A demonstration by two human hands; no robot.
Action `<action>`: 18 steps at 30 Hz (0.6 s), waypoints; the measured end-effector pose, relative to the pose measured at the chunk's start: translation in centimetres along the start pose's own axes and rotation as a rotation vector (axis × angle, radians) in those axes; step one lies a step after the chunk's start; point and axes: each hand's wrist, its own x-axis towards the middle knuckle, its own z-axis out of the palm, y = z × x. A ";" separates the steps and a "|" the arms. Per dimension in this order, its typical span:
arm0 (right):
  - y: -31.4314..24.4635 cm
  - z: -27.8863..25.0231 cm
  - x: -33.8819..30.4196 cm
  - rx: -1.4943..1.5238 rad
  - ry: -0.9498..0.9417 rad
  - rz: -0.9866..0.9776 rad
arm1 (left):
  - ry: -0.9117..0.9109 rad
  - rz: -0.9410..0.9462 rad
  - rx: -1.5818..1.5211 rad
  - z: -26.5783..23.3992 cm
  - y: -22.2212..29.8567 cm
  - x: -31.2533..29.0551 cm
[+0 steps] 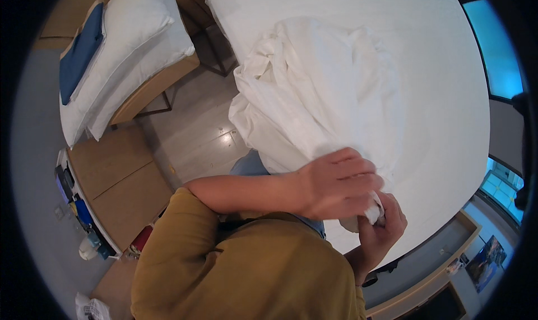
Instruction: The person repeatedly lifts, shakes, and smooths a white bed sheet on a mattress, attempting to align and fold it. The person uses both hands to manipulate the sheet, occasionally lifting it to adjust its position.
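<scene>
Head view: white bed linen (314,90) heaped on the bed (448,95), looks soft, light, floppy. Left hand (339,182) curled over its corner, right hand (384,227) pinching it. Best gripped at corners.

I see white bedsheet (314,95) | bed (437,56) white | my sleeve (246,269) mustard | far pillows (134,45) white | cloth (81,51) on them navy | floor (196,135) pale grey

White sheet (314,90), crumpled, heaped on bed, corner gripped
</scene>
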 end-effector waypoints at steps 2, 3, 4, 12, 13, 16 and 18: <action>0.3 0.2 0.5 0.054 0.043 -0.014 | -0.040 -0.029 0.111 -0.7 -0.7 -1.2; 0.4 0.2 0.7 0.075 0.049 -0.001 | -0.103 -0.055 0.149 -1.2 -1.1 -2.0; 0.4 0.1 0.7 0.102 0.048 0.008 | -0.165 -0.082 0.187 -1.7 -1.4 -2.9; -0.2 -0.1 0.5 0.165 0.267 0.033 | -0.111 -0.515 0.574 -7.2 -6.1 -9.2; -0.2 -0.1 0.6 0.159 0.269 0.042 | -0.095 -0.595 0.594 -8.4 -6.5 -9.2; -0.1 -0.2 0.5 0.173 0.309 0.054 | 0.128 -0.686 0.364 -11.6 -5.4 -8.0; 0.3 -0.4 0.5 0.240 0.375 0.044 | 0.182 -0.419 0.371 -13.8 -3.2 -6.7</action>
